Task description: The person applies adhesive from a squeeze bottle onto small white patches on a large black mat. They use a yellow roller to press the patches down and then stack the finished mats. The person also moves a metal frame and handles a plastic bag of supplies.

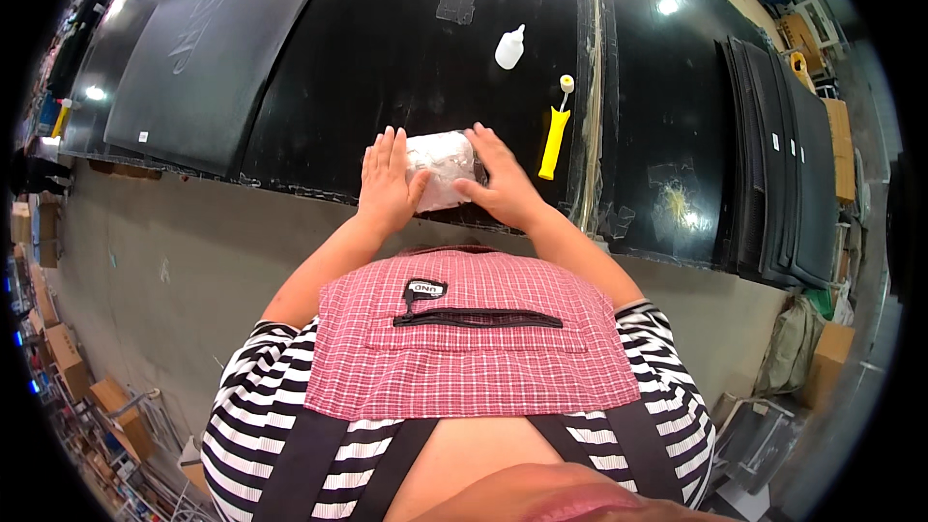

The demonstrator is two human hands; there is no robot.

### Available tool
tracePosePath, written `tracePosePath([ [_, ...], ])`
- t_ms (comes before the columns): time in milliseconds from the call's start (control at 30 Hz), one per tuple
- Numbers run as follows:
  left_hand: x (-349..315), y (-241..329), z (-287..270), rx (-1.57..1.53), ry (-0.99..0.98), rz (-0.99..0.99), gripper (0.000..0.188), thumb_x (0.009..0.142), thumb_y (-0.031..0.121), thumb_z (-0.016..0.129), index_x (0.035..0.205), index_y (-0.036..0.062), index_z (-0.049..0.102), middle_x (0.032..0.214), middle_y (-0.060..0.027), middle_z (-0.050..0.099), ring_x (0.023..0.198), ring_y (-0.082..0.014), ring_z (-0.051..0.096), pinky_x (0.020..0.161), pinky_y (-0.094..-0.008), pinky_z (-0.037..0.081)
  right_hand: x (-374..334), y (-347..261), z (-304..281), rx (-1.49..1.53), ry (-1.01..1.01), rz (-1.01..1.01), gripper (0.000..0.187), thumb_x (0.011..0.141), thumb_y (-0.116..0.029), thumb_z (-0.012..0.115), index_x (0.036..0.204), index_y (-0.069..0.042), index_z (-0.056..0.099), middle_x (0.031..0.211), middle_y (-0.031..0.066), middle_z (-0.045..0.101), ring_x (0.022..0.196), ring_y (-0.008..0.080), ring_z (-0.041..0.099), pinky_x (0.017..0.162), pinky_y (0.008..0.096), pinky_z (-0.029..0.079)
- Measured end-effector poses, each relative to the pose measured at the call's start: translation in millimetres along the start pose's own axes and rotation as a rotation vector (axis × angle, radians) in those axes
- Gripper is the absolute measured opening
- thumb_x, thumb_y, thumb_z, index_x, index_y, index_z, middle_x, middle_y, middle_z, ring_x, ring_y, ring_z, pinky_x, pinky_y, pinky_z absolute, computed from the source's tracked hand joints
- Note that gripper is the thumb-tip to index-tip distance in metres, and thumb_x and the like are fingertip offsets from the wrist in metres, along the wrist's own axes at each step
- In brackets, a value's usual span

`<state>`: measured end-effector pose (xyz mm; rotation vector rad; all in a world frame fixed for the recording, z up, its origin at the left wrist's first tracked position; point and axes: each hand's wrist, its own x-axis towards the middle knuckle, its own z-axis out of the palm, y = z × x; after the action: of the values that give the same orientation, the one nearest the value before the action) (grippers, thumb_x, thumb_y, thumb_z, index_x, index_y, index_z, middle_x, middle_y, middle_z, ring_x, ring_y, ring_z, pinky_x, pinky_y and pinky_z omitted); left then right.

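Note:
A white bundle in clear, crinkled plastic wrap (442, 166) lies at the near edge of the black table. My left hand (389, 179) rests along its left side, fingers stretched out and the thumb on the wrap. On the other side, my right hand (503, 179) touches it with fingers extended and the thumb over its right part. Neither hand is closed round the bundle. What is inside the wrapping cannot be made out. To the right lies a small roller with a yellow handle (554, 143). Farther back is a white squeeze bottle with a nozzle (509, 48).
A large black mat (217, 58) covers the table's left part. Tape runs along a seam (590, 97) right of the roller. Several dark mats (783, 155) are stacked at the right. Cardboard boxes (121, 416) stand on the floor at the lower left.

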<state>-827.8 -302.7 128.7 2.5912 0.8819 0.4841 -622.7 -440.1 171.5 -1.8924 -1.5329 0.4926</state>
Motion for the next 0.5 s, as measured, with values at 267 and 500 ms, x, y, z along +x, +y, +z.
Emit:
tracePosePath([
  [267, 13, 19, -37, 0.057, -0.168, -0.059, 0.077, 0.098, 0.049, 0.058, 0.156, 0.0046, 0.033, 0.152, -0.0210, 0.040, 0.138, -0.0390, 0.041, 0.115, -0.0458, 0.031, -15, 51, -54, -0.352, 0.416, 0.644, 0.059, 0.083, -0.033, 0.078, 0.124, 0.001, 0.053, 0.119, 0.0243, 0.066, 0.114, 0.0402, 0.064, 0.097, 0.0455, 0.051],
  [500, 30, 52, -51, -0.003, -0.289, -0.223, 0.096, 0.083, 0.060, 0.073, 0.155, 0.0090, 0.034, 0.127, -0.0202, 0.049, 0.108, -0.0377, 0.064, 0.088, -0.0445, 0.054, 8, 90, -60, 0.403, 0.383, 0.748, 0.035, 0.086, -0.018, 0.073, 0.109, 0.000, 0.054, 0.094, 0.0121, 0.068, 0.079, 0.0220, 0.070, 0.075, 0.0336, 0.056],
])
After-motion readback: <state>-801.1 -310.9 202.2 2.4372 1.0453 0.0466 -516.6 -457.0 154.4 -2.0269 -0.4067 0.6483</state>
